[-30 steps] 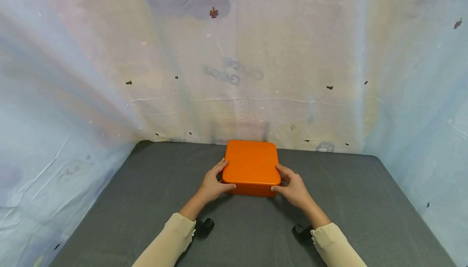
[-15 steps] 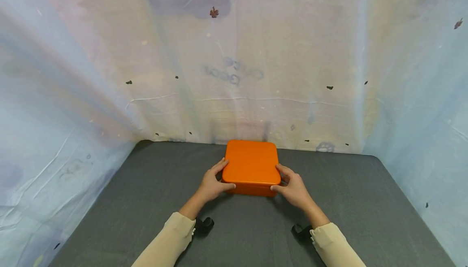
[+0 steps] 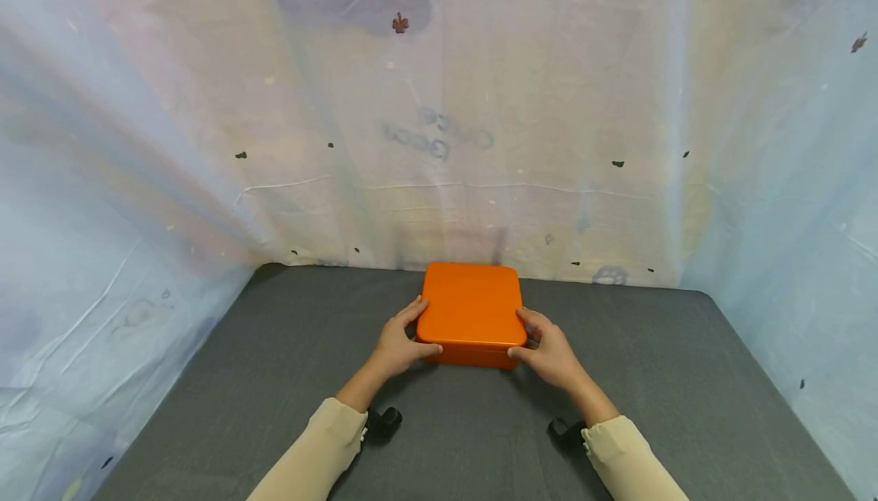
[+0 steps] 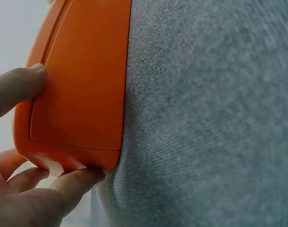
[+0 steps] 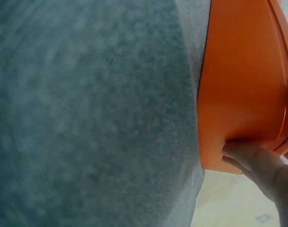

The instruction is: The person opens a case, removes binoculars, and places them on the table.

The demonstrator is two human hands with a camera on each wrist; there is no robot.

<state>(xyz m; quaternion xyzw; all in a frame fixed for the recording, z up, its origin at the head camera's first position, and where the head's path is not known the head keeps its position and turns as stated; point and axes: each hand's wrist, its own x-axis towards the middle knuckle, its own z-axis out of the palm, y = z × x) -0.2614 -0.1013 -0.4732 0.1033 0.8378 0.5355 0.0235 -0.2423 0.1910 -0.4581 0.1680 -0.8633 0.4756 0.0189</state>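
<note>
An orange box with rounded corners and a fitted lid sits on the dark grey surface, near its back edge. My left hand grips the box's front left corner, thumb on the front face and fingers along the left side. At the opposite front corner my right hand holds the box the same way. In the left wrist view the thumb touches the lid seam of the orange box, and several fingers press its side. The right wrist view has fingers against the box's side wall. What the box contains is hidden.
The grey cloth-covered table spreads around the box on all sides. A pale patterned curtain hangs just behind the table and along both sides. Black wrist straps stick out by the cream sleeves.
</note>
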